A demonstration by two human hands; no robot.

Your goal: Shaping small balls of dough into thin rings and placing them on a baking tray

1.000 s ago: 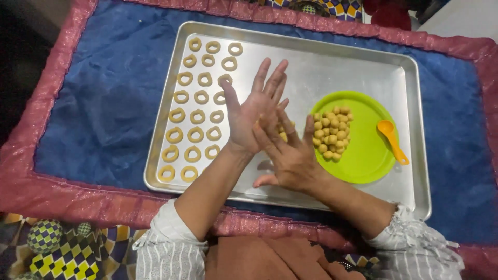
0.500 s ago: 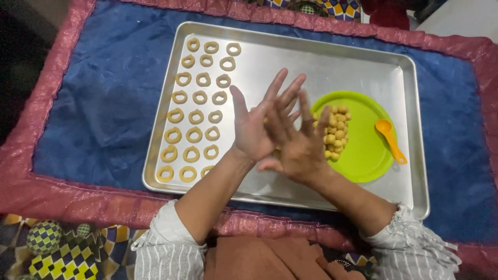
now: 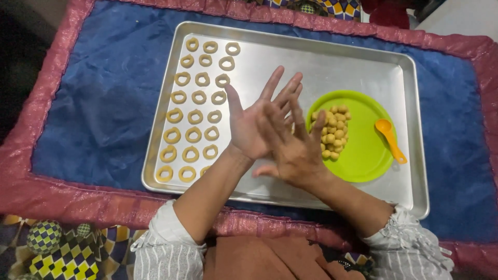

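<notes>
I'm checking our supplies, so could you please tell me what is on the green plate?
The green plate holds a pile of small dough balls and an orange spoon. The right hand covers the plate's left edge, hiding anything there.

Open tray middle, crowded sides

We see bare metal on the tray (image 3: 332,67) between the dough rings (image 3: 194,116) and the green plate (image 3: 363,150).
</notes>
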